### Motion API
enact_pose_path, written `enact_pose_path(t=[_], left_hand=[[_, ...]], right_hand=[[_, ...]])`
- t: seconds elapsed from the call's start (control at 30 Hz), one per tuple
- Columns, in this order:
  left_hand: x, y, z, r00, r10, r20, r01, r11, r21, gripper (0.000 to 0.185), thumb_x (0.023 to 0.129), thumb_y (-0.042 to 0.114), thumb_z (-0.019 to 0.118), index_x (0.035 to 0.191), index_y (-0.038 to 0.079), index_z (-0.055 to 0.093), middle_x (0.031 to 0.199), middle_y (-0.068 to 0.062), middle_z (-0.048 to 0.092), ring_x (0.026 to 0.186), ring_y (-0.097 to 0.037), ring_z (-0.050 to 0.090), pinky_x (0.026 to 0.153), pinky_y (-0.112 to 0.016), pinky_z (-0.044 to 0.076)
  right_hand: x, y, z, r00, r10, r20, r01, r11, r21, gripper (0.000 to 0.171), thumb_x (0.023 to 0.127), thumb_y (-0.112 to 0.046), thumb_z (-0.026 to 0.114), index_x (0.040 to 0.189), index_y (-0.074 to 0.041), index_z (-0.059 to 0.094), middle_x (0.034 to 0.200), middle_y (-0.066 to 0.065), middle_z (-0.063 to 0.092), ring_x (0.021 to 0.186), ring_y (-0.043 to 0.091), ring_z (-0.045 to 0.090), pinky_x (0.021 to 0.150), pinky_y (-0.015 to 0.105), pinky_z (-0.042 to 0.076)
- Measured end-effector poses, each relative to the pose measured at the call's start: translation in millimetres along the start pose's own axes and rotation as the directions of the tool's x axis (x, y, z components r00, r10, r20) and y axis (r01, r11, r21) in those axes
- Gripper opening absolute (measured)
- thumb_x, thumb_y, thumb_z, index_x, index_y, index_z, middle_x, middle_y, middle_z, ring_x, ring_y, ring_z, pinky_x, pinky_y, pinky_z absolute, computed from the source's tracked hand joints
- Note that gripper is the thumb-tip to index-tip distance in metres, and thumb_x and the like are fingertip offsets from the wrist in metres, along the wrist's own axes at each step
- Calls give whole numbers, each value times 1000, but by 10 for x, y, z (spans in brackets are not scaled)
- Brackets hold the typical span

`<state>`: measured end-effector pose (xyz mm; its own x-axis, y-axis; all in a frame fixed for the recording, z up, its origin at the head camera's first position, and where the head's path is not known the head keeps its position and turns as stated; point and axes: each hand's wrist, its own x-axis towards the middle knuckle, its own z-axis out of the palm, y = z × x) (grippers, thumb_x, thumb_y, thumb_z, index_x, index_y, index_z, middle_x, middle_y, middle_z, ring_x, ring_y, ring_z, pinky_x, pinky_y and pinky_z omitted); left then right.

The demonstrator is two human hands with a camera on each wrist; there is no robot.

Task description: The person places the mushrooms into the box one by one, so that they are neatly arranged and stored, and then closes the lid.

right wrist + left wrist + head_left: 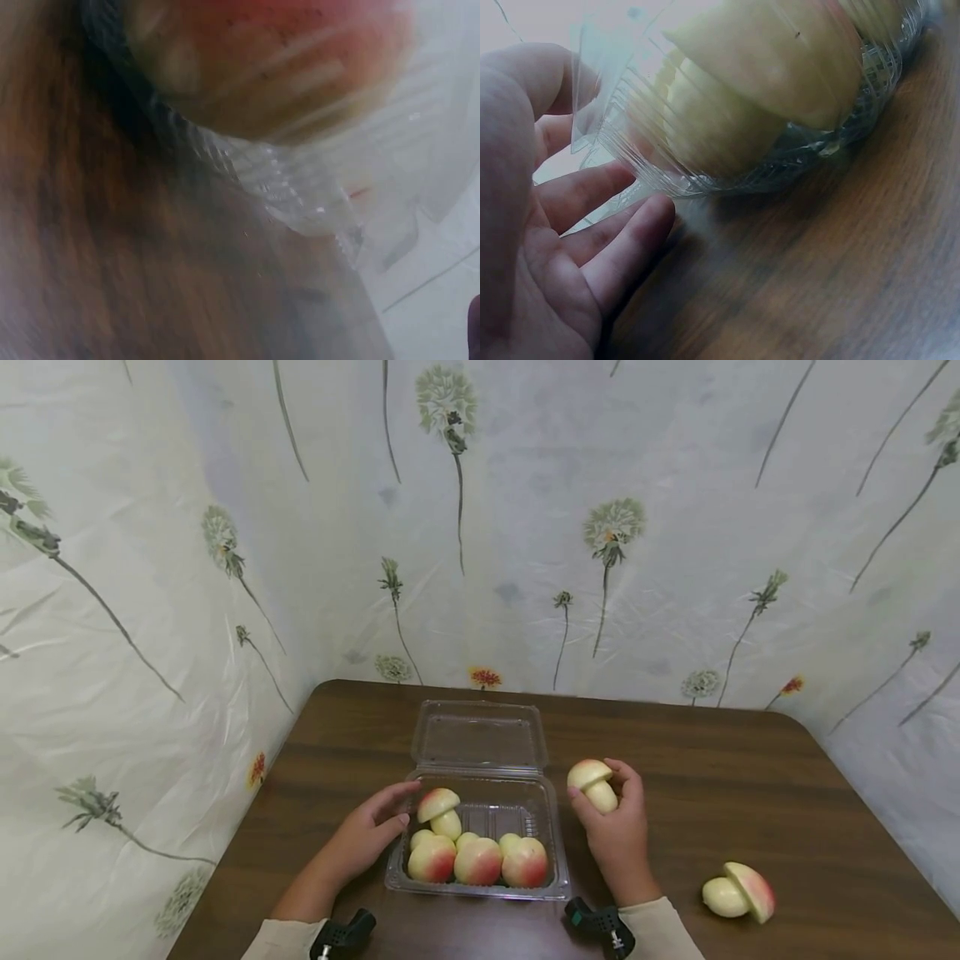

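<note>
Clear plastic clamshell box [480, 827] holds four pink-yellow mushroom-shaped buns. Right hand [615, 827], fingers clamped on a fifth [592, 783] at box's 3 o'clock; sixth [738, 891] on desk [750, 777]. Left hand [371, 835], fingers relaxed, steadies box.

Table [750, 777]: dark brown wood grain, rounded far corners, set into a corner. Backdrop [675, 485]: a pale, whitish sheet hung on the left, back and right sides, creased and wrinkled, meeting the table's far edge. Print on the sheet: grey-green dandelion heads on long thin stems, with a few small red-orange flowers near the table line. Light was soft and even, without hard shadows.
</note>
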<state>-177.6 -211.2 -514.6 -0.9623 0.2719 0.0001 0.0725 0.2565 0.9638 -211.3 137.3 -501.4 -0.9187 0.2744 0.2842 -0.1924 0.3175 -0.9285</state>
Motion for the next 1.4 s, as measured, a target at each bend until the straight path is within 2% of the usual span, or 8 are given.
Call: enact_pose_path(t=[0.33,0.5,0.73,0.87,1.1,1.2,1.27,1.4], left_hand=[[-9,23,-1,1000,3,4,-3,1000,10,45,99,9,51,143,12,43,150,-6,39,137,-26,38,99,-18,38],[-11,24,-2,1000,4,12,-4,1000,11,46,99,9,51,144,11,42,151,-8,38,137,-27,38,101,-21,38],[72,-229,6,1000,4,-20,-4,1000,24,46,99,12,52,143,18,44,150,-1,40,138,-22,37,102,-24,38],[92,-296,-2,999,23,-24,-22,1000,15,45,99,15,54,142,21,46,149,2,41,137,-20,39,102,-23,38],[86,-289,-5,1000,23,-12,-23,1000,-2,45,98,17,54,142,23,46,149,2,40,133,-22,45,101,-23,39],[86,-290,-4,1000,25,-10,-25,1000,-1,44,99,16,54,141,24,46,149,2,40,132,-22,45,101,-22,39],[64,-209,-1,1000,17,-9,-17,1000,0,45,99,13,53,142,20,45,150,0,40,134,-23,43,100,-20,39],[67,-202,-3,1000,16,-13,-16,1000,4,45,99,12,52,142,17,45,150,-1,40,137,-23,39,100,-19,38]], right_hand=[[-104,-89,38,999,22,24,-23,998,50,63,78,-11,79,132,-12,46,111,1,53,89,14,54,67,22,49],[-139,-132,62,999,-1,41,-2,997,75,63,77,-8,79,131,-9,46,109,2,54,87,14,55,66,22,49],[-173,-206,90,998,-27,58,24,998,51,64,75,-6,81,128,-6,44,108,4,54,89,16,53,65,22,49],[-196,-247,110,996,-32,79,28,999,42,63,75,-7,80,127,-6,44,109,6,55,88,16,53,65,24,49],[-248,-334,135,996,-22,88,21,1000,18,64,75,-7,81,127,-7,43,109,7,55,89,18,53,65,24,49],[-281,-397,153,995,-22,93,18,999,44,64,74,-5,81,126,-5,43,109,5,55,89,18,53,66,24,50],[-305,-444,170,994,-25,103,18,998,61,64,74,-4,81,125,-4,42,108,4,55,89,18,54,65,24,50],[-327,-436,226,990,-46,137,32,995,98,65,73,-5,82,124,-5,43,110,4,56,90,18,55,66,25,52]])
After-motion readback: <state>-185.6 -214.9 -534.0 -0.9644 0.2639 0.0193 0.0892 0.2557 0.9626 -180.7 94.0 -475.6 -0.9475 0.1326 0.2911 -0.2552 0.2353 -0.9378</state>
